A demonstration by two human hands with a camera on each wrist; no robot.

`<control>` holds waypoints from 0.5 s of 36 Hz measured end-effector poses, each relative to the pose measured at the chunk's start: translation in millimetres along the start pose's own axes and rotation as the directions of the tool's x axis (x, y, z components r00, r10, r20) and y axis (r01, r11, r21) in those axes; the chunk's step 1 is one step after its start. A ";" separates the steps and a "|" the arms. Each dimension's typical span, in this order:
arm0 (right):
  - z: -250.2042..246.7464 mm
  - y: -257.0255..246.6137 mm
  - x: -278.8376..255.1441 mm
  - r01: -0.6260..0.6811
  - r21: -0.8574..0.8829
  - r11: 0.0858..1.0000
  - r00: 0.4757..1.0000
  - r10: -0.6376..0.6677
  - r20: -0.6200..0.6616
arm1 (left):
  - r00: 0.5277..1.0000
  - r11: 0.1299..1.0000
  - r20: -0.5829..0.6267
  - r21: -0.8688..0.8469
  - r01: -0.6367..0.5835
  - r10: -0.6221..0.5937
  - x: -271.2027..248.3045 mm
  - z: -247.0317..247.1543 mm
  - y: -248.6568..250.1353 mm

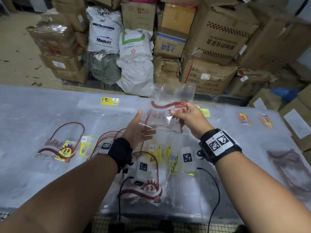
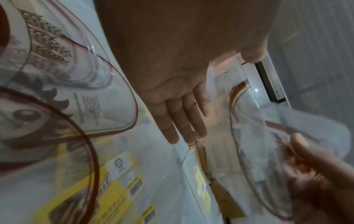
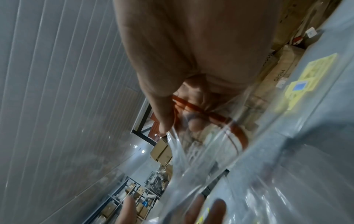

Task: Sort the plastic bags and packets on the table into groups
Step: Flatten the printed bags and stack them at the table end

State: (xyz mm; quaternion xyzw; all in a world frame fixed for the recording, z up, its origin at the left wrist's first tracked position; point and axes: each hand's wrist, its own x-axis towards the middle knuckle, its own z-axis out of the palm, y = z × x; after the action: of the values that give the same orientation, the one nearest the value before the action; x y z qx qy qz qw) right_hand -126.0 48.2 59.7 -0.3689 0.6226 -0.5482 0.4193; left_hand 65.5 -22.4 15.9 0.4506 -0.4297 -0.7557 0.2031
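Observation:
My right hand [image 1: 176, 113] pinches a clear plastic bag with red print [image 1: 161, 118] and holds it up above the middle of the table [image 1: 33, 115]. My left hand [image 1: 143, 132] is open beside the bag's lower left edge, fingers straight and palm turned towards it. The left wrist view has those straight fingers [image 2: 182, 118] next to the hanging bag [image 2: 268, 124]. In the right wrist view my thumb and fingers [image 3: 166, 121] grip the bag [image 3: 210, 144]. More red-printed bags lie at the left [image 1: 62, 145] and near me [image 1: 148, 182].
Yellow packets lie at the back [image 1: 110, 101] and in the middle [image 1: 158, 150]. Two orange packets [image 1: 244, 118] sit at the right, with a brown-printed bag [image 1: 289, 165] nearer. Cardboard boxes [image 1: 210, 73] and white sacks [image 1: 134, 64] are stacked beyond the table's far edge.

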 end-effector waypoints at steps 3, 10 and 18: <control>9.0 8.1 -4.9 -0.056 0.020 0.998 0.998 0.056 0.027 | 0.998 0.998 -0.004 -0.027 -0.056 0.056 -2.2 -8.5 7.9; 27.3 20.8 -12.7 -0.142 0.007 0.990 0.986 0.141 0.091 | 0.997 0.993 0.008 -0.090 -0.081 0.082 -11.1 -52.4 15.7; 57.2 43.7 -17.8 -0.172 -0.133 0.976 0.951 0.199 0.236 | 0.997 0.998 -0.083 0.061 0.006 0.000 -10.9 -90.3 -5.7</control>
State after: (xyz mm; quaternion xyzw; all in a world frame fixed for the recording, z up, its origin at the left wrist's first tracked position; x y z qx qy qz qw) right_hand -66.3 48.8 15.8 -0.3970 0.6266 -0.4205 0.5225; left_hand 148.8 -53.8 -3.5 0.4884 -0.4433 -0.7229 0.2058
